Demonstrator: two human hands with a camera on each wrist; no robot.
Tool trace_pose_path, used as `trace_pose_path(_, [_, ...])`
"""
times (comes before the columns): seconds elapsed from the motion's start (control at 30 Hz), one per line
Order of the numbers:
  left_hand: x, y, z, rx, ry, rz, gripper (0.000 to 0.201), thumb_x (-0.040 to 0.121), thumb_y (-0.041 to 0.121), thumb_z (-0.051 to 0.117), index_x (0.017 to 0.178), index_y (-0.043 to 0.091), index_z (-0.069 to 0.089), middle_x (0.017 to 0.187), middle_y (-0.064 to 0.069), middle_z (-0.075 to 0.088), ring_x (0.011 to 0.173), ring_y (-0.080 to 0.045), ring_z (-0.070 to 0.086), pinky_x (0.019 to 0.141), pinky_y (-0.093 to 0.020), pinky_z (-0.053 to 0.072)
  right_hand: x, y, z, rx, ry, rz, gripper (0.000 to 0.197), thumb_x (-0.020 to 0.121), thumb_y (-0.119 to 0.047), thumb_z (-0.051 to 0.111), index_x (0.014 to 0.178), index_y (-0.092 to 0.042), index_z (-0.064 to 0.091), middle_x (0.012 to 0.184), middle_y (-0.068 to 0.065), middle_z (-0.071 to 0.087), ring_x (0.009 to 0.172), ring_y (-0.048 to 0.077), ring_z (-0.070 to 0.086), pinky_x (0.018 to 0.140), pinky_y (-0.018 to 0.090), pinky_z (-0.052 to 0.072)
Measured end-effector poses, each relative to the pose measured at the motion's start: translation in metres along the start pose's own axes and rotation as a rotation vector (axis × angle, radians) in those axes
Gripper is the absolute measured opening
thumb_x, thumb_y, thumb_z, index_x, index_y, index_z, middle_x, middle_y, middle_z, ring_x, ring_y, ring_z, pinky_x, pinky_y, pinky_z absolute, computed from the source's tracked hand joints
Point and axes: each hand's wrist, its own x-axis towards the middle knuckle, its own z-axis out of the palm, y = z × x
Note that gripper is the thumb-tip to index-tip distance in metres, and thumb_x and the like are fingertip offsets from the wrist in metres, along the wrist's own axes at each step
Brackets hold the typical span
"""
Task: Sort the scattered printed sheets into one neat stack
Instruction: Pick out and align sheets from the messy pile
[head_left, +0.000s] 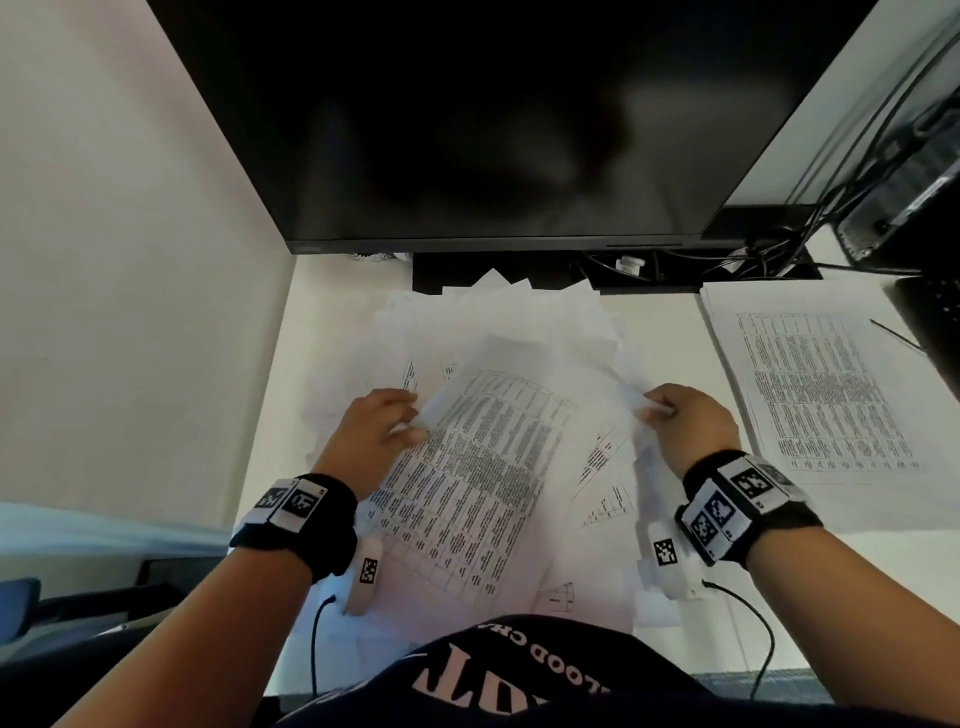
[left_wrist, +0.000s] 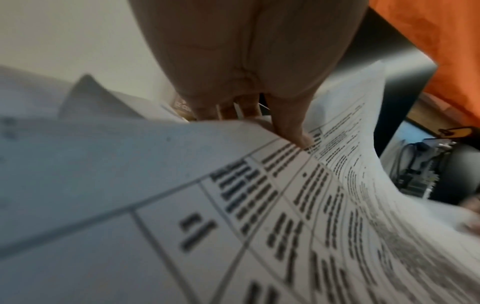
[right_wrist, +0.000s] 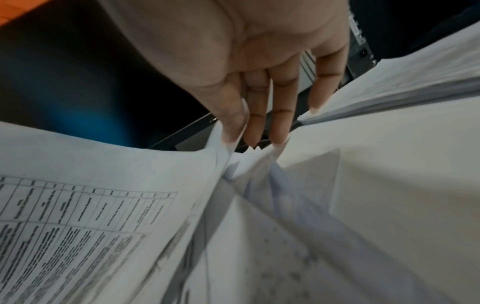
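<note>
Both hands, left hand (head_left: 382, 428) and right hand (head_left: 691, 423), pinch opposite edges of the scattered sheets (head_left: 483, 467), gathering them toward the neat stack (head_left: 831, 389) at right.

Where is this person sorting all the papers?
Probably an office desk. A big dark monitor stands on the white desk, tangled cables run behind it, and a neat stack of printed sheets lies to the right.
</note>
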Motion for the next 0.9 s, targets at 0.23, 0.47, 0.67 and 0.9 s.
trace_pose_path(0.23, [0.005,0.019,0.001,-0.123,0.017,0.065,0.027,0.083,0.022,0.071,0.11,0.018,0.065,0.15,0.013,0.028,0.133,-0.008,0.029,0.105,-0.024,0.022,-0.004,0.003,-0.025,0.497,0.001,-0.115,0.022,0.088,-0.013,0.061,0.072,-0.027,0.065,0.078,0.001,0.065,0.074,0.02,0.056,0.072,0.029,0.045])
trace_pose_path(0.47, [-0.001,0.038,-0.003,-0.313,0.046,0.012,0.015,0.084,0.023,0.069,0.081,0.035,0.061,0.093,0.015,0.068,0.086,-0.001,0.061,0.08,-0.024,0.05,-0.008,-0.025,-0.037,0.626,-0.094,-0.219,0.021,0.093,-0.033,0.053,0.089,-0.024,0.071,0.072,-0.014,0.069,0.074,0.01,0.062,0.077,0.026,0.048])
trace_pose_path(0.67, [-0.025,0.033,0.006,-0.405,0.025,0.047,0.039,0.085,0.004,0.065,0.069,0.039,0.071,0.083,0.028,0.066,0.078,0.009,0.06,0.066,-0.004,0.041,0.014,-0.021,-0.011,0.694,-0.27,0.184,0.023,0.095,-0.012,0.05,0.111,-0.005,0.065,0.085,0.004,0.07,0.082,0.022,0.064,0.081,0.037,0.051])
trace_pose_path(0.9, [-0.046,0.031,-0.005,-0.612,0.114,0.047,0.049,0.081,-0.016,0.06,0.059,0.026,0.074,0.074,0.021,0.071,0.073,0.008,0.065,0.067,-0.003,0.044,0.023,-0.021,0.027,0.203,-0.209,0.077,0.032,0.074,-0.032,0.078,0.098,-0.022,0.06,0.096,-0.004,0.063,0.091,0.018,0.062,0.09,0.034,0.05])
